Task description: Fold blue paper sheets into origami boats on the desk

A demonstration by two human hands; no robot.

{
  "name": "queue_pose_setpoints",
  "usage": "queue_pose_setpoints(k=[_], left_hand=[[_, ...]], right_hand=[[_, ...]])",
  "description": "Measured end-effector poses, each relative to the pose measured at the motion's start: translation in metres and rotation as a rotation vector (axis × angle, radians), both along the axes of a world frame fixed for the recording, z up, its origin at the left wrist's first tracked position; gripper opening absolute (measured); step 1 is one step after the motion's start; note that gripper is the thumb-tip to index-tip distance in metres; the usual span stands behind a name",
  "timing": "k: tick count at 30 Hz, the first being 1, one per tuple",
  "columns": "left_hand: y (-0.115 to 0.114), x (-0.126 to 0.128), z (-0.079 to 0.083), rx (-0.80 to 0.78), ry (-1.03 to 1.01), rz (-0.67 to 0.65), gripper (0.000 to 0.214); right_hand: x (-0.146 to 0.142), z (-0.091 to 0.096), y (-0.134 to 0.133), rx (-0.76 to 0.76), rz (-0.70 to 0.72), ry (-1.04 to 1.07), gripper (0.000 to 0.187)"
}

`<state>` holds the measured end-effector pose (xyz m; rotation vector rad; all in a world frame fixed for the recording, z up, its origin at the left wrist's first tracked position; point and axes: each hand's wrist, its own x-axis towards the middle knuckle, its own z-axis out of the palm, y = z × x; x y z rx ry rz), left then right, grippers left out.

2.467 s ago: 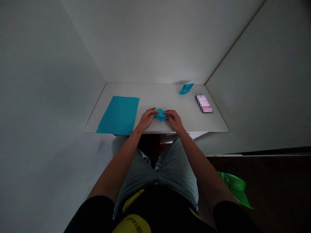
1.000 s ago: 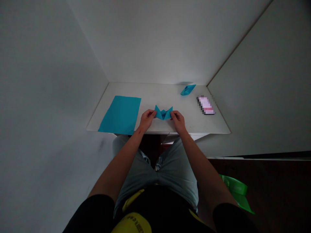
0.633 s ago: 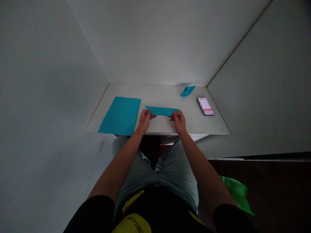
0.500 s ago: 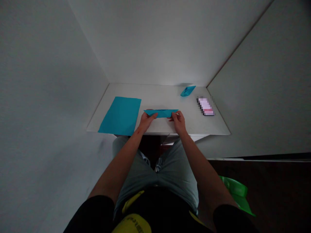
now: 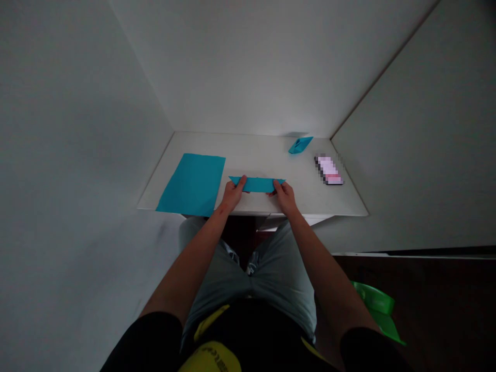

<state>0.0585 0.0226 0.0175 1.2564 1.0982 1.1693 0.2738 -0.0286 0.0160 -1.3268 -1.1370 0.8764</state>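
Note:
A narrow folded piece of blue paper [image 5: 259, 185] with pointed ends stretches between my two hands, over the middle of the white table. My left hand [image 5: 233, 193] grips its left end, thumb on top. At the other end my right hand [image 5: 284, 196] pinches it, thumb on the near face and fingers behind, partly hidden. Left of my hands lies a flat blue sheet of paper [image 5: 191, 184], its near edge at the table's front. A small folded paper boat [image 5: 300, 145] rests near the back wall on the right.
The white tabletop [image 5: 248, 147] meets walls at the left, back and right. Near its right edge lies a phone [image 5: 329, 170] with a blurred screen. A green plastic object [image 5: 375, 302] is on the dark floor, low on the right.
The folded paper has tilted so more of its face shows. My left thumb has shifted up and left to its upper edge; both hands still hold the ends.

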Motion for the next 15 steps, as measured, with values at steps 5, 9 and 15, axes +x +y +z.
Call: queue_pose_setpoints(k=[5, 9, 15], left_hand=[[-0.002, 0.002, 0.003, -0.039, -0.061, 0.065, 0.081], [-0.005, 0.003, 0.009, 0.030, -0.084, 0.108, 0.075], [-0.006, 0.001, 0.011, 0.074, -0.056, 0.112, 0.076]], right_hand=[[0.001, -0.004, 0.000, -0.003, -0.050, 0.009, 0.072], [0.001, -0.002, -0.001, 0.029, -0.122, -0.007, 0.067], [0.009, 0.008, -0.015, 0.159, -0.043, -0.097, 0.054]])
